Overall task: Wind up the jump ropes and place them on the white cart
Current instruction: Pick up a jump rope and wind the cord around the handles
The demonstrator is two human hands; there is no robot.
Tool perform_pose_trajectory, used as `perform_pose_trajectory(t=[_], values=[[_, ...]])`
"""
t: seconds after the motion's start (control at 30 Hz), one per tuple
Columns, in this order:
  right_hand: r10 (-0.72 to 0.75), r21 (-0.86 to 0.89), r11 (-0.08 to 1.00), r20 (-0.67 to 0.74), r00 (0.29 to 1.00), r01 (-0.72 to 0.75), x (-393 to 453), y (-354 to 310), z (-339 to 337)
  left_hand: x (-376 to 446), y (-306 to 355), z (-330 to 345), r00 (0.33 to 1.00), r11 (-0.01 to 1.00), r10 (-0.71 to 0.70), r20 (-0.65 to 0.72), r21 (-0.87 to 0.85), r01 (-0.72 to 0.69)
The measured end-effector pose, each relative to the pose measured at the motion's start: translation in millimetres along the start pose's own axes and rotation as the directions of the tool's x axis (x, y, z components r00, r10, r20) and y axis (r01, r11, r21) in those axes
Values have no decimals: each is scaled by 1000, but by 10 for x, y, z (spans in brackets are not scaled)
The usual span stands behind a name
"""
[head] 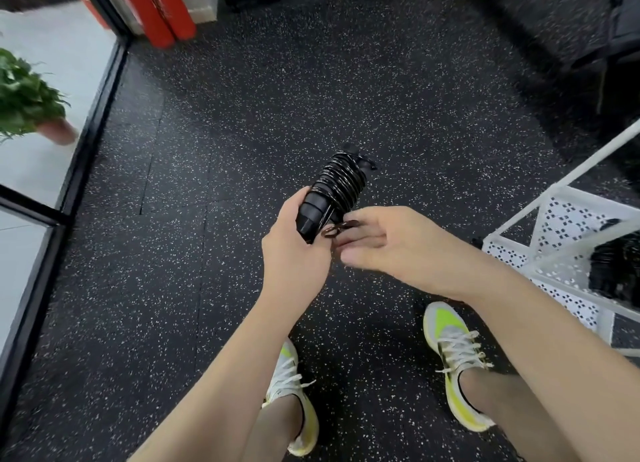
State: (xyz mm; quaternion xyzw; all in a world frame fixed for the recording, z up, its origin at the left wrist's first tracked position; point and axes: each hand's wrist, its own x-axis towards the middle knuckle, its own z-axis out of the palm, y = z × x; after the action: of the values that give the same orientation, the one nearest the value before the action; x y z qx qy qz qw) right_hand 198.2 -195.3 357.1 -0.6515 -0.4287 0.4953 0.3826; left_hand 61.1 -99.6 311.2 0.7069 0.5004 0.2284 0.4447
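Glass panels with black frames (69,191) line my far left, and behind them stands one potted plant (26,97) in a pinkish pot on a pale floor. Past it, at the top, two red cylinders (164,14) lean upright side by side against the wall. Everything else underfoot is black rubber floor (194,253) flecked with white.

Moving toward the middle, my left hand (294,250) is closed around the lower end of one jump rope (337,187), gripping its black handles so they point up and away from me. The thin dark cord is coiled many times around the handles in a tight bundle above my fist, with a short knotted bit poking out at the top. I count one wound rope in my grip; whether it has one handle or two pressed together I cannot tell for sure.

My right hand (384,243) is just beside it, loosely spread, palm partly up, fingers (349,226) reaching to the bottom of the bundle where a small loop of cord sits against the fingertips. It is not clasped around anything.

Below, my two sneakers show, white and neon yellow: one (294,399) under my left forearm, one (457,364) under my right.

At the far right is one white cart (554,219) with perforated shelves. A dark bundle (613,271) already lies on a shelf, too blurred to name firmly.
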Motion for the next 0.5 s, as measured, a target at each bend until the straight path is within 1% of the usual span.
perform_pose_trajectory(t=[0.07,0.1,0.13,0.17,0.2,0.23,0.27,0.3,0.33,0.37,0.4,0.47,0.5], values=[[-53,-247,969,-129,990,20,26,-4,24,-8,8,16,1000,1000,6,12,0,-6],[-62,-331,943,-141,988,12,43,16,48,-12,12,20,1000,1000,8,16,-6,-8],[-102,-431,902,-148,984,29,47,38,61,-19,21,24,1000,1000,10,20,-10,-10],[-201,-533,843,-179,963,77,48,74,48,-29,33,25,1000,1000,17,26,-11,-17],[-333,-620,773,-216,918,134,53,118,17,-47,44,29,999,1000,30,34,-7,-29],[-440,-661,729,-255,861,177,55,161,-19,-64,52,36,998,999,46,41,-1,-46],[-494,-655,730,-310,812,194,65,195,-50,-86,61,46,997,998,62,49,3,-63],[-515,-628,751,-366,775,202,78,218,-72,-108,71,58,995,997,76,57,4,-77],[-511,-591,780,-410,755,206,90,233,-89,-129,77,72,994,996,87,66,3,-87],[-478,-542,818,-448,756,196,104,226,-95,-146,80,87,993,996,94,73,0,-94],[-418,-478,862,-479,772,170,107,214,-100,-163,84,98,992,995,96,76,-6,-96],[-301,-357,926,-502,811,123,110,201,-109,-177,93,108,993,996,91,73,-15,-90],[-266,-309,944,-505,821,116,107,197,-110,-180,94,110,993,996,91,69,-15,-90]])
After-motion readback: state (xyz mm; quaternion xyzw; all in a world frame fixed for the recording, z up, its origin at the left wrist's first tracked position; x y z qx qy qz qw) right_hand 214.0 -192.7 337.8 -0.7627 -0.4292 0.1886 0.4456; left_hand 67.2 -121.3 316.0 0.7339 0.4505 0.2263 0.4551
